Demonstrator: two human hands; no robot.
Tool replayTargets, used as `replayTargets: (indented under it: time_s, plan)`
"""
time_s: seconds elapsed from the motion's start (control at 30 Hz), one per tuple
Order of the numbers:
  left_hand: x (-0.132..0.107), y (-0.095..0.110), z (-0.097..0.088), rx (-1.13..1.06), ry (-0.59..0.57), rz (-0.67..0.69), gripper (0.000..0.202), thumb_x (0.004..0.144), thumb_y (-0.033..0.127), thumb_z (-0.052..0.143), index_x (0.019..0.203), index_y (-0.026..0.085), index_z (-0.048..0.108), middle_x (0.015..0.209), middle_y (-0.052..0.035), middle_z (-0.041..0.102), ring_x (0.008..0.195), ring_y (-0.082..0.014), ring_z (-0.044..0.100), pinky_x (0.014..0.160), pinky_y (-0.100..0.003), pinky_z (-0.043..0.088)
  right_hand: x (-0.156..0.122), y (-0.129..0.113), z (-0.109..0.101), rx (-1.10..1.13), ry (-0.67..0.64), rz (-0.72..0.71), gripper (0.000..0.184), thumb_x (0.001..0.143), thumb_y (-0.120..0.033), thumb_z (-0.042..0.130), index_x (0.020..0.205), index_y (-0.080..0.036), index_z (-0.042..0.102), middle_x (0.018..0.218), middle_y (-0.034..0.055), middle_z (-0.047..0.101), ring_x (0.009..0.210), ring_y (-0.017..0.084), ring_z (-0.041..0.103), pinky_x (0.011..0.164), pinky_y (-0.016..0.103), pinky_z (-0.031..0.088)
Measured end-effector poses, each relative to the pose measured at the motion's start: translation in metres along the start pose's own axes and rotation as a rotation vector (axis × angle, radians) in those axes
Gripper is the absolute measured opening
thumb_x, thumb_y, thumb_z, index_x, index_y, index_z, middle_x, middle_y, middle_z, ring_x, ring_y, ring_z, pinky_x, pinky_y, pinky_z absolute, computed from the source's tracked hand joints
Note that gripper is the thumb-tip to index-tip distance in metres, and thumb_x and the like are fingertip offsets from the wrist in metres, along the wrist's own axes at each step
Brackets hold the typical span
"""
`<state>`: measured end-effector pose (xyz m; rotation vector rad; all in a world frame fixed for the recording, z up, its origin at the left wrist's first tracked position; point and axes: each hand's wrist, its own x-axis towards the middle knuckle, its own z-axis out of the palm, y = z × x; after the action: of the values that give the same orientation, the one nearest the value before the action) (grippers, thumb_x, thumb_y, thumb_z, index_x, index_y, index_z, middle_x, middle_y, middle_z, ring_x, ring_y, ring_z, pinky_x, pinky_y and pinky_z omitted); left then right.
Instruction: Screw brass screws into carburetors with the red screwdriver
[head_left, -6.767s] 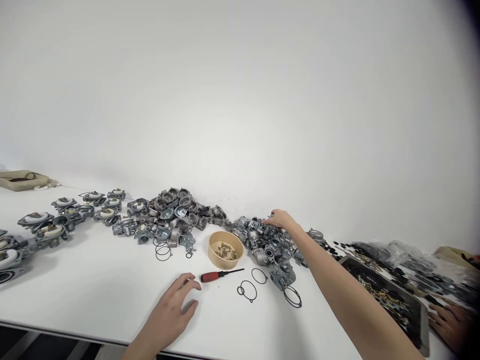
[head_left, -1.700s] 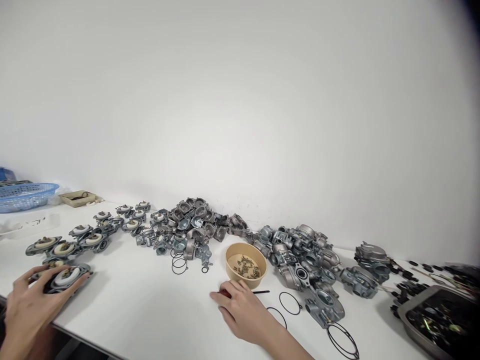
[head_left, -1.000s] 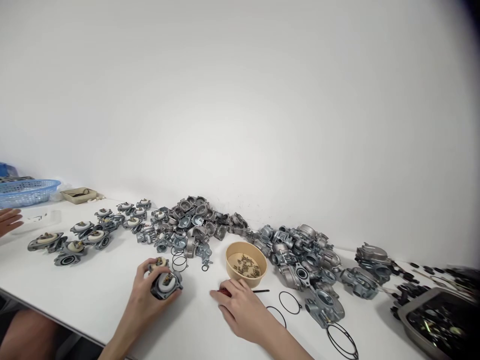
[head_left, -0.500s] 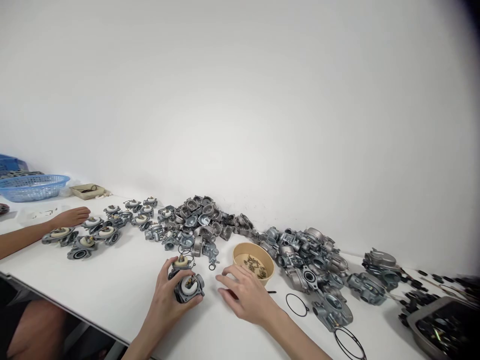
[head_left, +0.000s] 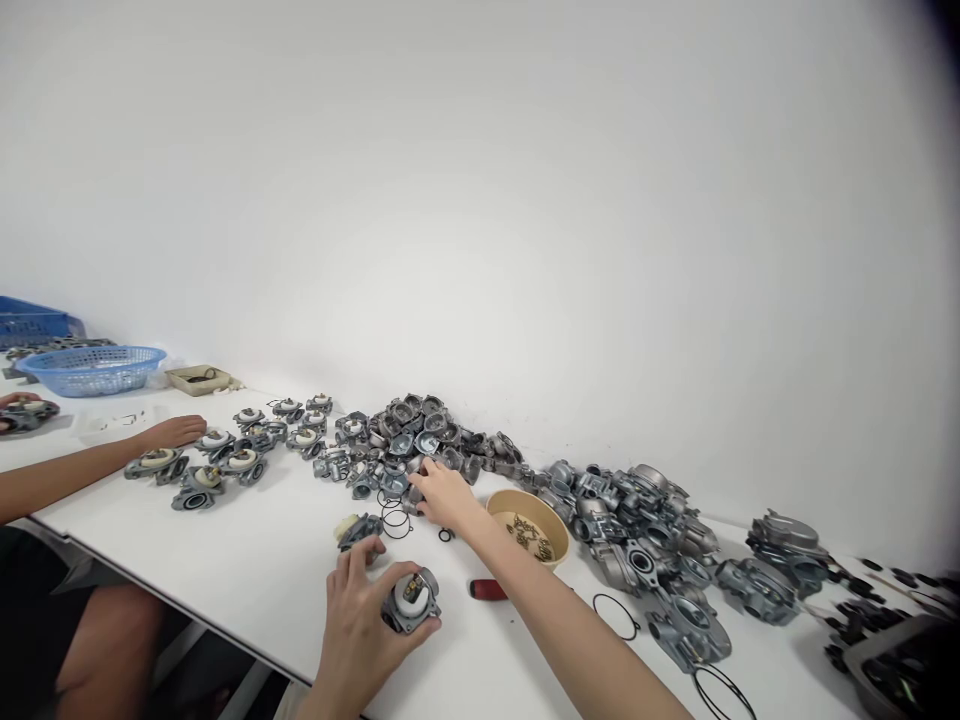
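Note:
My left hand (head_left: 367,610) is closed round a carburetor body (head_left: 411,600) with its white float facing up, low over the white table. Just behind it lies another carburetor body (head_left: 360,530) with a pale float, close to my left fingers. My right hand (head_left: 442,492) reaches to the front of a heap of metal float bowls (head_left: 427,425), its fingers curled on a float bowl (head_left: 412,500) that they partly cover. Black rubber gaskets (head_left: 396,518) lie beside it. A red-handled tool (head_left: 487,590) sticks out from under my right forearm.
A tan bowl (head_left: 555,515) of small brass parts stands beside my right forearm. Carburetor bodies (head_left: 637,520) are piled on the right, near a dark tray (head_left: 870,650). At left, a co-worker's arm (head_left: 112,460) rests by several floated bodies (head_left: 240,460) and a blue basket (head_left: 94,372).
My right hand has moved from beside the carburetor body forward to the float-bowl heap. The red tool handle has come into view. My left hand keeps the carburetor body, now apart from the one behind.

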<state>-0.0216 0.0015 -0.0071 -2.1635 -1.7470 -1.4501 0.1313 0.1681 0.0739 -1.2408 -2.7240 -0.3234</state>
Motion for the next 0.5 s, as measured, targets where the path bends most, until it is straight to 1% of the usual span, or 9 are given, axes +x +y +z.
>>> replayTargets:
  time_s: [0.07, 0.13, 0.23, 0.3, 0.37, 0.5]
  plan:
    - [-0.002, 0.0, 0.001, -0.036, -0.048, -0.004, 0.044, 0.066, 0.033, 0.096, 0.108, 0.034, 0.084, 0.118, -0.0105, 0.062, 0.11, -0.0396, 0.064, 0.097, -0.058, 0.054, -0.003, 0.003, 0.0, 0.014, 0.008, -0.001, 0.044, 0.091, -0.028, 0.081, 0.132, -0.018, 0.067, 0.131, 0.0138, 0.064, 0.122, 0.033, 0.063, 0.095, 0.045, 0.058]
    - [-0.002, 0.001, 0.003, -0.082, -0.098, -0.014, 0.045, 0.067, 0.036, 0.096, 0.109, 0.034, 0.082, 0.112, -0.0083, 0.066, 0.105, -0.0362, 0.068, 0.093, -0.051, 0.059, -0.008, 0.005, -0.002, 0.037, 0.021, -0.011, 0.043, 0.089, -0.029, 0.084, 0.128, -0.019, 0.068, 0.131, 0.0149, 0.064, 0.125, 0.034, 0.06, 0.1, 0.046, 0.055]
    - [-0.002, 0.006, 0.003, -0.157, -0.164, -0.035, 0.048, 0.069, 0.033, 0.095, 0.114, 0.031, 0.078, 0.111, -0.0062, 0.072, 0.103, -0.0324, 0.072, 0.088, -0.042, 0.063, -0.016, 0.005, -0.003, 0.096, 0.028, -0.03, 0.039, 0.087, -0.023, 0.084, 0.123, -0.02, 0.069, 0.126, 0.0142, 0.067, 0.121, 0.033, 0.063, 0.103, 0.044, 0.052]
    - [-0.002, 0.009, 0.002, -0.202, -0.199, -0.05, 0.049, 0.07, 0.03, 0.095, 0.115, 0.03, 0.076, 0.112, -0.0059, 0.075, 0.104, -0.0321, 0.074, 0.09, -0.041, 0.063, -0.02, 0.004, -0.002, 0.153, 0.032, -0.037, 0.035, 0.086, -0.017, 0.082, 0.119, -0.019, 0.07, 0.118, 0.0126, 0.07, 0.112, 0.031, 0.067, 0.099, 0.043, 0.053]
    - [-0.001, 0.011, 0.001, -0.239, -0.225, -0.07, 0.05, 0.07, 0.029, 0.095, 0.116, 0.03, 0.074, 0.113, -0.0065, 0.076, 0.106, -0.0333, 0.074, 0.091, -0.042, 0.063, -0.024, 0.003, -0.002, 0.224, 0.052, -0.038, 0.032, 0.084, -0.015, 0.082, 0.114, -0.019, 0.071, 0.114, 0.0113, 0.071, 0.106, 0.029, 0.068, 0.095, 0.041, 0.053]
    - [0.002, 0.013, 0.0, -0.297, -0.26, -0.125, 0.045, 0.078, 0.029, 0.088, 0.119, 0.029, 0.071, 0.118, -0.0069, 0.077, 0.106, -0.0325, 0.076, 0.092, -0.042, 0.063, -0.029, 0.002, -0.006, 0.398, 0.147, -0.027, 0.027, 0.081, -0.013, 0.082, 0.104, -0.02, 0.07, 0.117, 0.0092, 0.07, 0.11, 0.027, 0.066, 0.095, 0.038, 0.052]
